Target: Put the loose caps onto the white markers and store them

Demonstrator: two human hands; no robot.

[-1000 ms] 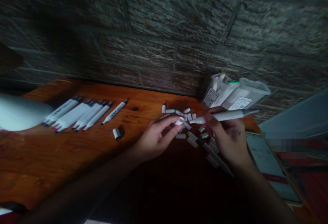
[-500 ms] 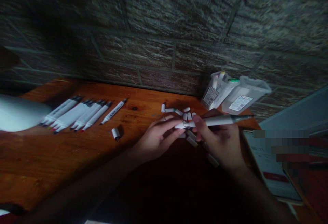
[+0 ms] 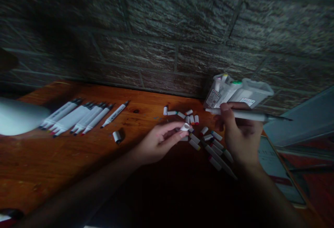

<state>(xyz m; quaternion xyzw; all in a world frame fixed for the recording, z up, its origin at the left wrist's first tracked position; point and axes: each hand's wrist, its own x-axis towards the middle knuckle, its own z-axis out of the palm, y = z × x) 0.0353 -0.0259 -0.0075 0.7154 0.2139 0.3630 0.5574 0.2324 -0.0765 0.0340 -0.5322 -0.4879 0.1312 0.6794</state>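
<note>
Between its thumb and fingers, my left hand (image 3: 159,143) pinches a white marker cap (image 3: 185,127), its hollow end showing. My right hand (image 3: 240,134) grips an uncapped white marker (image 3: 247,115), which lies nearly level with a dark end pointing right. Marker and cap are apart. Below and between my hands, several loose caps (image 3: 194,145) with coloured ends are scattered on the table. A row of uncapped markers (image 3: 78,116) lies at the left, one marker (image 3: 114,114) slightly apart from the others. A single cap (image 3: 117,137) with a black end sits near that row.
Two clear plastic containers (image 3: 258,89) stand against the stone wall (image 3: 156,30) at the back right, one holding markers. A tablet-like device (image 3: 283,176) lies by the right edge of the wooden table (image 3: 52,165). A white rounded object (image 3: 21,116) juts in at the left.
My right hand has drawn the marker away to the right, out of the cap. My left hand stays nearly in place with the cap. More loose caps are uncovered between the hands.
</note>
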